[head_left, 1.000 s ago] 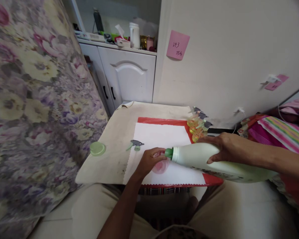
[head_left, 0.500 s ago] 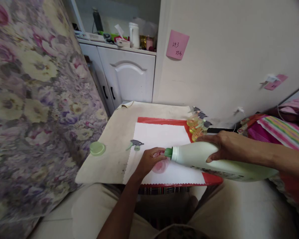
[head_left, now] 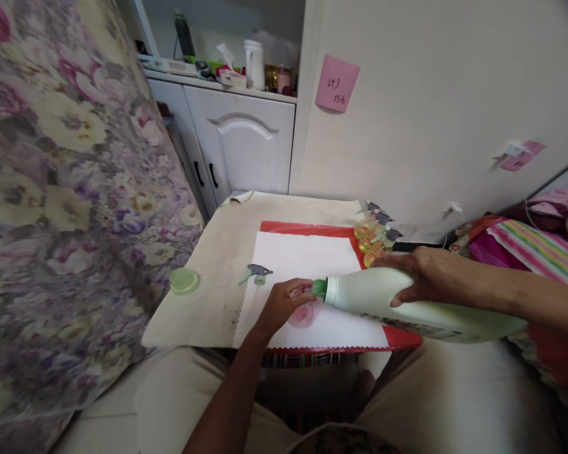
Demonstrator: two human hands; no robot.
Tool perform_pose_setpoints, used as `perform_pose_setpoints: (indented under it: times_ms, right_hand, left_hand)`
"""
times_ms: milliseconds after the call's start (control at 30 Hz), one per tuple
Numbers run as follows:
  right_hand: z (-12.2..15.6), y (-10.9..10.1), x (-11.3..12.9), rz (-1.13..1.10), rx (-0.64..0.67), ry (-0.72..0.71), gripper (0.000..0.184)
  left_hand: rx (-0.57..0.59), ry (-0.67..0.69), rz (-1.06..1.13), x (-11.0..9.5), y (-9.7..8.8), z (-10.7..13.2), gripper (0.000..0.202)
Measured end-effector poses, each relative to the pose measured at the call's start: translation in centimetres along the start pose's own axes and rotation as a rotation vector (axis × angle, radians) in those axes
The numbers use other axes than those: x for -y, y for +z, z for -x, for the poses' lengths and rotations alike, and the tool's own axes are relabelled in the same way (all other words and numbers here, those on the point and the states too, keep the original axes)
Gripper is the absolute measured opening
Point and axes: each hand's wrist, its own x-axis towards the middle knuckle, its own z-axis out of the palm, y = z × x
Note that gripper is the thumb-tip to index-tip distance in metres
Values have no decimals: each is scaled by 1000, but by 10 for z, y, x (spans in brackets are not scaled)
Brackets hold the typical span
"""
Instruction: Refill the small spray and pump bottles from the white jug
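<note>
My right hand (head_left: 419,277) grips a large pale green detergent bottle (head_left: 369,293), tipped nearly on its side with the spout pointing left. Its green spout (head_left: 319,289) meets the mouth of a small pink see-through spray bottle (head_left: 303,314), whose neck my left hand (head_left: 288,297) holds closed between the fingers. Whether liquid is flowing cannot be made out. The pink bottle stands on a white sheet (head_left: 303,255). A grey and green spray nozzle (head_left: 256,274) lies at the sheet's left edge, and a light green cap (head_left: 184,281) sits farther left.
Several yellow spray bottles (head_left: 372,243) with nozzles stand at the table's back right corner. Red material (head_left: 307,228) lies under the white sheet on the cream-covered table (head_left: 208,302). A floral curtain (head_left: 76,189) hangs at left; the wall and a white cabinet (head_left: 246,139) are behind.
Both hands, the detergent bottle and the pink bottle keep practically the same position. Only a very slight shift of the whole view shows.
</note>
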Motion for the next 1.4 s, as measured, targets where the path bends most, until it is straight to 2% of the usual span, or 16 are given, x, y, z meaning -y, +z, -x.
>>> perform_pose_setpoints:
  times_ms: [1167, 1400]
  right_hand:
    - [2, -6, 7, -52, 33, 31, 54]
    - [0, -1, 2, -48, 37, 44, 60]
  left_hand:
    - [15, 15, -33, 4, -3, -1, 24]
    - [12, -21, -20, 1, -3, -1, 25]
